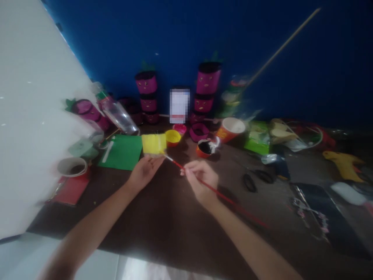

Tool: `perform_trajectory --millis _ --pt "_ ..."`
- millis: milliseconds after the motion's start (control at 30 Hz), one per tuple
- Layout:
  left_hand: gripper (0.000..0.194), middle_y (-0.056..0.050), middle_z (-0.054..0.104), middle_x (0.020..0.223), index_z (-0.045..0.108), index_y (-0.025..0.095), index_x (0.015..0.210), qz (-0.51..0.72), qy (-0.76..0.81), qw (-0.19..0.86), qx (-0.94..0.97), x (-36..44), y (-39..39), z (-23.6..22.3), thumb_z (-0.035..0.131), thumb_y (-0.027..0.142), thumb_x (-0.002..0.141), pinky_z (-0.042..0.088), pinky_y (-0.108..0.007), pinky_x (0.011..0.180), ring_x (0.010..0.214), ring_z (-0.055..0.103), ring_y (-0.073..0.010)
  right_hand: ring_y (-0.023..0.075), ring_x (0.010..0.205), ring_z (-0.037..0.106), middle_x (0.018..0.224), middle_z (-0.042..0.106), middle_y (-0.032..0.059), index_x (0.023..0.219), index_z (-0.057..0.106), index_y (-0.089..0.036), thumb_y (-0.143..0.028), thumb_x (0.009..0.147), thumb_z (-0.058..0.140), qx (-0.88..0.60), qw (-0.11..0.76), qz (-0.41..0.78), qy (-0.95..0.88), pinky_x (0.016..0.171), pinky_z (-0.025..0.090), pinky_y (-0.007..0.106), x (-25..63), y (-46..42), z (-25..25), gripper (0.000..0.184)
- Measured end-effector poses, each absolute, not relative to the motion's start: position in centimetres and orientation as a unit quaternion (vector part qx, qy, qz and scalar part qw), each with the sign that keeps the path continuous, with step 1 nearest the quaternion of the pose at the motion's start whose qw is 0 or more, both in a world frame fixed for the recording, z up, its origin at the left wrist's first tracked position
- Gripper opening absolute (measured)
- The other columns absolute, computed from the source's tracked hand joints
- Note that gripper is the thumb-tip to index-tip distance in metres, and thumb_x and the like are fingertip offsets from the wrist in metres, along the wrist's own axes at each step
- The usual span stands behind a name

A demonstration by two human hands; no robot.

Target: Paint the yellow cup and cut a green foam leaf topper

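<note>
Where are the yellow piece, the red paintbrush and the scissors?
yellow piece (154, 143), head view, middle of its face.
red paintbrush (177, 164), head view, handle near the tip.
scissors (250, 182), head view, left handle loop.

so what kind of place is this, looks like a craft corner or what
Most likely a home craft table. The right hand holds a red paintbrush to a yellow piece in the left hand; magenta decorated pots, small paint cups and scissors lie around.

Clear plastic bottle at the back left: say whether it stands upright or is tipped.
Tipped. The clear plastic bottle leans steeply, its cap end up toward the white wall.
</note>
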State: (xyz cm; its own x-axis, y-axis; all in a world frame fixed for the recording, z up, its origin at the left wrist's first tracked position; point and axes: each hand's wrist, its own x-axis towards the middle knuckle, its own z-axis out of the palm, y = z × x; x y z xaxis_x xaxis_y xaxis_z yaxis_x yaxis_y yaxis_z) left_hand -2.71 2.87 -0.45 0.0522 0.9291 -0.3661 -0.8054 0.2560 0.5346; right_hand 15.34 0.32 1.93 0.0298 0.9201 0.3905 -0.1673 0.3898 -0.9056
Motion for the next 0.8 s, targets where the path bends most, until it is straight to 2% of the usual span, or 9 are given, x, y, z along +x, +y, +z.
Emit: perform_trajectory --millis 200,333,533,667,800 --pt "0.021 -0.018 0.070 0.099 0.063 0.004 0.093 0.603 0.323 0.722 0.100 -2.74 2.98 -0.31 0.049 0.016 0.082 0.044 -0.038 0.103 0.106 0.063 -0.0246 0.0119 0.065 0.062 0.075 0.062 0.0002 0.072 0.050 -0.020 -0.019 0.082 0.060 -0.360 0.639 0.417 -0.537 0.063 0.052 0.028 15.39 0.42 1.77 0.014" --pt "0.021 -0.017 0.070 0.095 0.062 0.006 0.092 0.613 0.329 0.713 0.083 -2.75 2.95 -0.25 0.047 0.018 0.084 0.045 -0.036 0.101 0.106 0.064 -0.0234 0.0115 0.063 0.061 0.072 0.061 -0.0007 0.069 0.049 -0.020 -0.020 0.081 0.061 -0.355 0.624 0.444 -0.536 0.060 0.052 0.027 15.47 0.43 1.61 0.017" --pt "0.027 -0.020 0.069 0.102 0.058 0.004 0.103 0.608 0.322 0.721 0.082 -2.78 2.92 -0.22 0.049 0.020 0.083 0.042 -0.039 0.104 0.109 0.062 -0.0258 0.0112 0.064 0.062 0.074 0.062 -0.0006 0.070 0.050 -0.020 -0.020 0.082 0.061 -0.366 0.627 0.442 -0.526 0.062 0.052 0.027 15.61 0.61 1.47 0.015" --pt "0.028 -0.019 0.070 0.097 0.057 0.003 0.103 0.609 0.333 0.716 0.066 -2.75 2.91 -0.15 0.045 0.019 0.084 0.044 -0.038 0.102 0.103 0.065 -0.0251 0.0113 0.062 0.061 0.072 0.061 -0.0010 0.069 0.049 -0.020 -0.021 0.080 0.062 -0.361 0.630 0.448 -0.522 0.060 0.052 0.027 15.62 0.70 1.44 0.017" --pt "0.032 -0.021 0.068 0.103 0.054 0.002 0.110 0.611 0.309 0.726 0.066 -2.73 2.92 -0.16 0.046 0.017 0.083 0.046 -0.039 0.100 0.104 0.065 -0.0262 0.0115 0.064 0.062 0.074 0.062 -0.0005 0.070 0.050 -0.020 -0.020 0.081 0.061 -0.367 0.633 0.440 -0.520 0.062 0.052 0.028 15.58 0.74 1.54 0.016"
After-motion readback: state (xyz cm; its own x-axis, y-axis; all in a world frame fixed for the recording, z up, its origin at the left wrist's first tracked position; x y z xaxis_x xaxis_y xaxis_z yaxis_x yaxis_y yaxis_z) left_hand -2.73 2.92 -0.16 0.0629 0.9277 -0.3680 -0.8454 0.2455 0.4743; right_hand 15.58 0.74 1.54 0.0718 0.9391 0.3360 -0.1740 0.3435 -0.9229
